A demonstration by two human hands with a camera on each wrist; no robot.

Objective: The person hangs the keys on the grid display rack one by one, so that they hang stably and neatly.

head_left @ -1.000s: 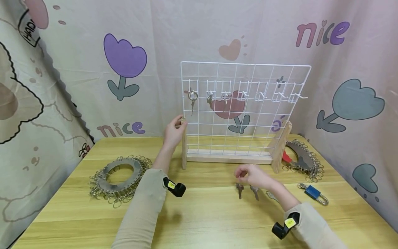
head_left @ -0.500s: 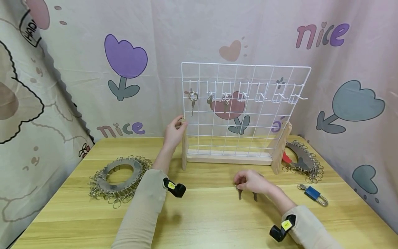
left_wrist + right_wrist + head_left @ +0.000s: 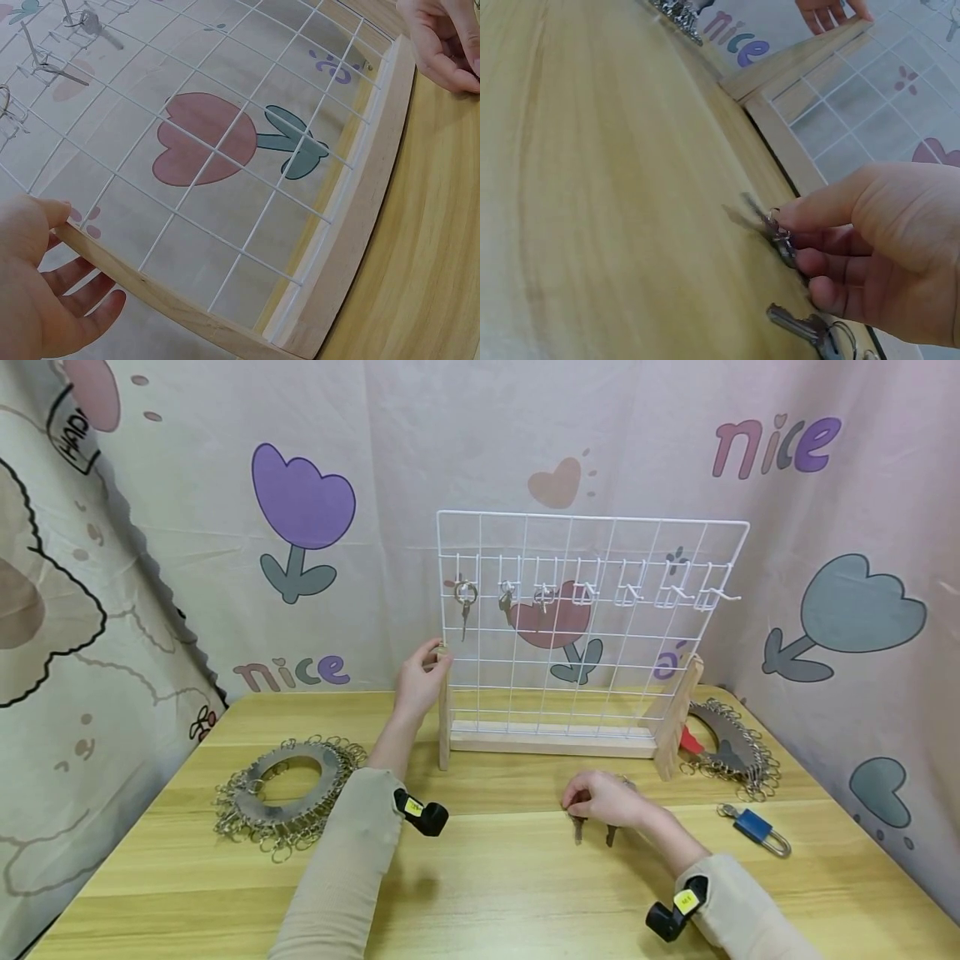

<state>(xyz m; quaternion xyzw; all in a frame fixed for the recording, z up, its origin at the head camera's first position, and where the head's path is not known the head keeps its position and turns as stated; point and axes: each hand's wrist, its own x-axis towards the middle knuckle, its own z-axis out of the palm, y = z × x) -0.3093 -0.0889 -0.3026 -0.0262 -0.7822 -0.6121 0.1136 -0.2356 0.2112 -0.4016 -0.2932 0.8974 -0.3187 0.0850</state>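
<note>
A white wire rack (image 3: pixel 592 516) on a wooden stand rises from the table. My left hand (image 3: pixel 422 678) grips the top of its left wooden post (image 3: pixel 142 289), thumb in front and fingers behind. In the right wrist view, the thumb and fingertips of my right hand (image 3: pixel 885 232) pinch the small ring of a key (image 3: pixel 782 246) low over the table. Another key (image 3: pixel 802 327) with its ring lies beside that hand, partly covered by it in the head view. Keys hang from the three leftmost hooks, among them a key on a large ring (image 3: pixel 465 602).
At left lies a flat metal hoop (image 3: pixel 330 770) fringed with many small rings. A similar hoop (image 3: pixel 738 752) with a red piece (image 3: pixel 691 741) sits behind the rack's right foot. A blue padlock (image 3: pixel 753 824) lies at right. Several hooks (image 3: pixel 630 593) on the rack hold nothing.
My right hand has lowered onto the keys on the table, and its fingers have closed on one key's ring. My left hand stays on the post.
</note>
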